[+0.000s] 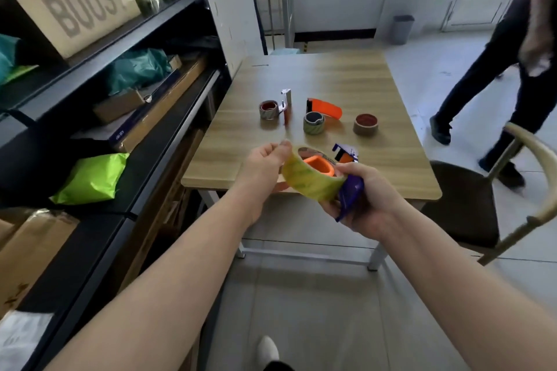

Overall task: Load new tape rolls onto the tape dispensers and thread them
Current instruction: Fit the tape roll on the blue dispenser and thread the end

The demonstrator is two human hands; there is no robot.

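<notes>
My right hand (pixel 366 203) grips a purple tape dispenser (pixel 349 190) by its handle, in front of the wooden table's (pixel 328 78) near edge. A yellowish clear tape roll (pixel 310 179) sits on the dispenser's orange hub (pixel 320 166). My left hand (pixel 265 164) pinches the roll at its upper left edge. On the table behind stand an orange dispenser (pixel 325 108) with a roll (pixel 313 122) on it, a red-handled metal dispenser (pixel 285 107) with a roll (pixel 269 109), and a loose brown roll (pixel 365 124).
Dark shelving (pixel 144 117) with cardboard boxes and green bags runs along the left. A chair (pixel 494 190) stands at the table's right. Another person's legs (pixel 494 81) are on the tiled floor at far right. My shoe (pixel 268 349) shows below.
</notes>
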